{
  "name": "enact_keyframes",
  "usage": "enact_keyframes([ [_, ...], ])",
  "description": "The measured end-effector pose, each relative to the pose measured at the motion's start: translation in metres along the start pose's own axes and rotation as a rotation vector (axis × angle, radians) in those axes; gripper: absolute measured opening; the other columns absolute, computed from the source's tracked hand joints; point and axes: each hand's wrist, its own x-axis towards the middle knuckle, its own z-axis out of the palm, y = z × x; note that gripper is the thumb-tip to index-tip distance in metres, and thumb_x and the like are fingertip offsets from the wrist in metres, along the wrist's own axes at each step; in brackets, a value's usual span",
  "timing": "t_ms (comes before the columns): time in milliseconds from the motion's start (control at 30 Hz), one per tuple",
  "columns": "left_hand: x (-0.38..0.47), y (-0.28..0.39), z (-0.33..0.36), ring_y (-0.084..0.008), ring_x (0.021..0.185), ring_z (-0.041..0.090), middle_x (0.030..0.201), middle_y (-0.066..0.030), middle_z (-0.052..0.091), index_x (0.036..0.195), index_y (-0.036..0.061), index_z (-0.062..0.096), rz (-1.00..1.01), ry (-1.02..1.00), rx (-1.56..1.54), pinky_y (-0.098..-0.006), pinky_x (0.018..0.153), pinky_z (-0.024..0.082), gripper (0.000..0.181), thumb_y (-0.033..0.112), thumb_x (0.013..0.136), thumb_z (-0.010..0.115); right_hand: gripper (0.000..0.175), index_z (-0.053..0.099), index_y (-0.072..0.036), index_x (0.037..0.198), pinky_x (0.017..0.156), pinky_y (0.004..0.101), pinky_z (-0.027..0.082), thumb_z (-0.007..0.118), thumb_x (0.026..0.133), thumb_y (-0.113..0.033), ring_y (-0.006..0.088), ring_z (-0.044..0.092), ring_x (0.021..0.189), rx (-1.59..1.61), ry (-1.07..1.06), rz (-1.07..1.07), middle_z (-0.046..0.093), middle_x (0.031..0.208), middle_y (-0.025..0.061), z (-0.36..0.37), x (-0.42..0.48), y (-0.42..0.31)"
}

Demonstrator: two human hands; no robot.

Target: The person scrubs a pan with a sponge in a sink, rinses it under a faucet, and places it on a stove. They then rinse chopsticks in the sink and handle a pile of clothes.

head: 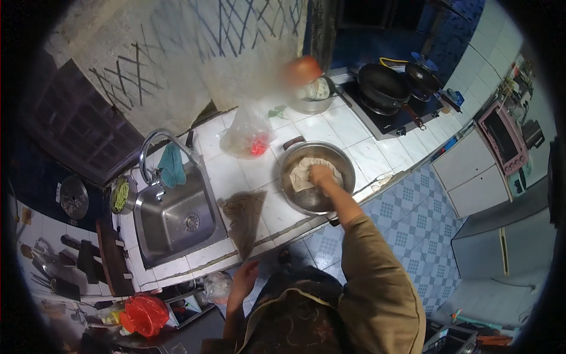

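Note:
A wide steel pot (pixel 287 199) with two side handles stands on the tiled counter before me. Inside lies a pale, creased cloth-like piece (pixel 303 175), spread over part of the bottom. My right hand (pixel 322 177) reaches into the pot from the front, its curled fingers on the middle of this piece; the fingertips are hidden. My left hand (pixel 245 274) hangs below the counter's front edge, holding nothing. Nearest to it is a grey-brown cloth (pixel 243 217), which lies on the counter beside the sink, one corner drooping over the edge.
A steel sink (pixel 177 225) with a curved faucet (pixel 143 155) and a teal cloth (pixel 172 166) is at left. A bowl of green vegetables (pixel 120 197) stands behind it. Beyond the pot are a plastic bag (pixel 245 132) and another pot (pixel 311 106). A black wok (pixel 384 88) sits on the stove (pixel 389 126).

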Motion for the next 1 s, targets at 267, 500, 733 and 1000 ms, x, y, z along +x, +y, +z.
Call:
enact_keyframes([
  [267,0.080,0.044,-0.010,-0.0213,0.091,0.059,0.097,-0.0151,0.062,0.105,0.0009,0.056,0.085,-0.203,0.056,-0.0297,0.080,0.044,0.027,0.014,0.082,0.052,0.015,0.050,-0.003,0.091,0.058,0.0379,0.046,0.055,0.079,-0.012,0.0299,0.058,0.066,0.452,0.688,-0.108,0.057,0.075,0.0135,-0.069,-0.077,-0.032],
  [500,0.091,0.026,0.008,-0.0226,0.095,0.059,0.099,-0.0146,0.061,0.104,0.0009,0.057,0.165,-0.249,0.014,-0.0312,0.084,0.044,0.026,0.012,0.081,0.052,0.022,0.053,-0.005,0.094,0.063,0.0397,0.044,0.054,0.072,-0.006,0.0334,0.053,0.077,0.579,0.541,-0.518,0.050,0.083,0.0138,-0.038,-0.182,-0.127],
  [733,0.068,0.055,0.037,-0.0280,0.096,0.057,0.104,-0.0192,0.058,0.107,0.0020,0.057,0.056,-0.061,0.193,-0.0345,0.082,0.044,0.029,0.010,0.079,0.053,0.032,0.051,-0.004,0.106,0.069,0.0385,0.046,0.052,0.075,-0.009,0.0321,0.056,0.087,0.706,0.023,-0.425,0.055,0.100,0.0144,-0.002,-0.173,-0.128],
  [1000,-0.001,0.057,0.090,-0.0332,0.093,0.057,0.099,-0.0198,0.059,0.102,0.0024,0.059,-0.163,0.399,0.190,-0.0357,0.080,0.045,0.027,0.015,0.078,0.057,0.032,0.051,-0.003,0.104,0.077,0.0438,0.042,0.055,0.072,-0.009,0.0367,0.052,0.088,0.585,-0.151,-0.626,0.053,0.095,0.0195,0.052,-0.146,-0.151],
])
